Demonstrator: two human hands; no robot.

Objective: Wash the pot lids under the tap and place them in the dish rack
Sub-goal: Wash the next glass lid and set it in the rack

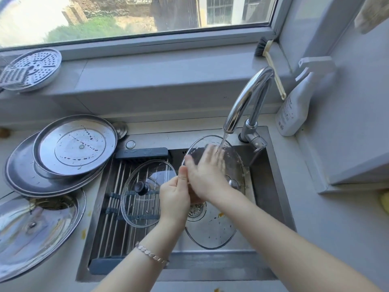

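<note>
At the sink's near edge, a glass lid [210, 228] lies flat in the basin. Above it, the left hand [174, 199] pinches the rim of a tilted glass lid [235, 159] while the right hand [207, 173] presses flat, fingers spread, against it under the tap [244, 102]. A knobbed glass lid [145, 192] rests on the dish rack [111, 209] across the sink's left side.

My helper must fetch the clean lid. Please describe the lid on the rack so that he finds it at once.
Look at the steel sink; a roll-up rack covers its left half. The glass lid there has a dark knob, unlike the knobless steel lids on the counter.
</note>
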